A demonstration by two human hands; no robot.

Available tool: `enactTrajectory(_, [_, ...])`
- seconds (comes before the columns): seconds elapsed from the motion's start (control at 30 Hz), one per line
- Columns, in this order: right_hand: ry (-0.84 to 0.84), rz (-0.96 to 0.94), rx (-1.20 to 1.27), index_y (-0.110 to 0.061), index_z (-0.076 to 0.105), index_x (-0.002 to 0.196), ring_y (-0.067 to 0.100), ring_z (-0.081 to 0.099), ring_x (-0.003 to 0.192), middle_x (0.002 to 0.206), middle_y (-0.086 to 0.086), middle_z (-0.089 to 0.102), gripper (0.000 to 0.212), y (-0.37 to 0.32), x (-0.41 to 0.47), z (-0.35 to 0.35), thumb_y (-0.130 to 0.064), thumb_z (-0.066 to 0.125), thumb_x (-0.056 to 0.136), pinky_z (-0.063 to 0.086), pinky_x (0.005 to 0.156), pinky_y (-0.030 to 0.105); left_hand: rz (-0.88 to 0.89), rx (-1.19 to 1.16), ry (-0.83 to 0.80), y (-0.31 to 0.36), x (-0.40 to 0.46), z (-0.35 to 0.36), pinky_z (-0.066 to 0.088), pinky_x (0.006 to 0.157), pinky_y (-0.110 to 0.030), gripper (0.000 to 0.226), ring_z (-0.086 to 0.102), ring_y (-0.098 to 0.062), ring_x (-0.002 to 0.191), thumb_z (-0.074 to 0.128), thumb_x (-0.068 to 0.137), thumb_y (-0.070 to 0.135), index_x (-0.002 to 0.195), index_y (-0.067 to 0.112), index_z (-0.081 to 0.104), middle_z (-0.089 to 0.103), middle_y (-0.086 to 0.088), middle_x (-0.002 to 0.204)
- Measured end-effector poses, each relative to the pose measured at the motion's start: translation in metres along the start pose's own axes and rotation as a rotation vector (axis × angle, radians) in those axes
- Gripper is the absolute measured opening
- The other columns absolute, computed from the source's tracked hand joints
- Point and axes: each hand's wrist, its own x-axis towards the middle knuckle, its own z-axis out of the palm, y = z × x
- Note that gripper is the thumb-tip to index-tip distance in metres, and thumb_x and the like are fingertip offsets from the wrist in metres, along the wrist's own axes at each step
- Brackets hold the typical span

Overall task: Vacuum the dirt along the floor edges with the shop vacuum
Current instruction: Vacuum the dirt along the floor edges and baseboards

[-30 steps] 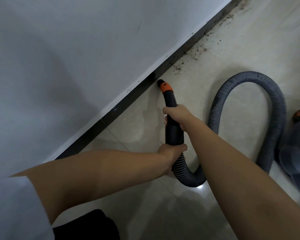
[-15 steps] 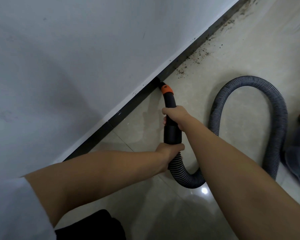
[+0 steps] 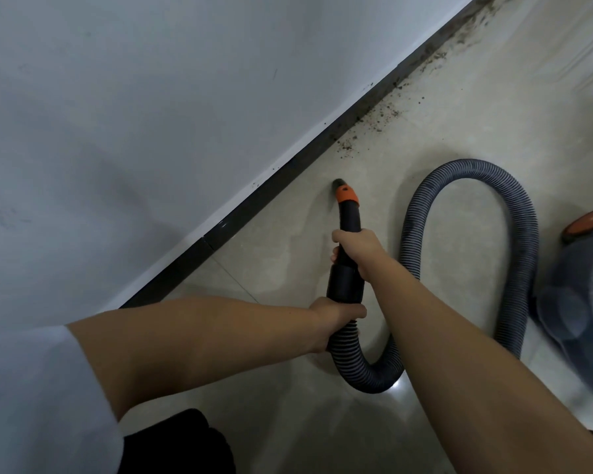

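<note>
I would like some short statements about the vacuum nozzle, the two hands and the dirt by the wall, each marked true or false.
1. Both hands hold the vacuum wand. True: the right hand grips the black nozzle tube, the left hand grips where it meets the ribbed hose.
2. The nozzle tip touches the black baseboard. False: bare floor shows between them.
3. Dirt lies along the baseboard beyond the nozzle. True.
4. The hose lies straight. False: it loops round to the vacuum body.
</note>
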Motion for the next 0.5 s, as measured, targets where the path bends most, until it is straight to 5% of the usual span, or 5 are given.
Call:
enactTrajectory(0.3, [0.107, 0.012, 0.055, -0.008, 0.045, 0.084, 0.018, 0.051, 0.05, 0.064, 0.009, 0.051, 0.011, -0.007, 0.018, -0.035, -0.004, 0.055, 0.087, 0.047, 0.046, 0.025, 0.017, 0.074, -0.046, 0.021, 0.014, 0.023, 0.046, 0.047, -0.022, 0.02, 0.056, -0.015, 0.059, 0.065, 0.085, 0.013, 0.097, 0.009, 0.051, 0.057, -0.005, 0.073])
enactTrajectory(0.4, [0.057, -0.008, 0.044, -0.007, 0.045, 0.084, 0.018, 0.051, 0.048, 0.062, 0.009, 0.051, 0.011, -0.016, 0.025, -0.025, -0.003, 0.055, 0.086, 0.047, 0.047, 0.026, 0.033, 0.014, -0.015, 0.026, 0.018, 0.018, 0.044, 0.035, -0.015, 0.012, 0.054, -0.015, 0.056, 0.064, 0.085, 0.01, 0.087, 0.009, 0.052, 0.055, -0.006, 0.07])
enactTrajectory(0.5, [-0.024, -0.02, -0.029, -0.008, 0.045, 0.081, 0.017, 0.05, 0.043, 0.06, 0.009, 0.051, 0.013, -0.023, 0.027, -0.011, -0.003, 0.056, 0.085, 0.047, 0.043, 0.022, 0.038, -0.037, 0.046, 0.024, 0.02, 0.013, 0.046, 0.045, -0.022, 0.012, 0.056, -0.014, 0.057, 0.064, 0.086, 0.012, 0.093, 0.009, 0.054, 0.057, -0.005, 0.071])
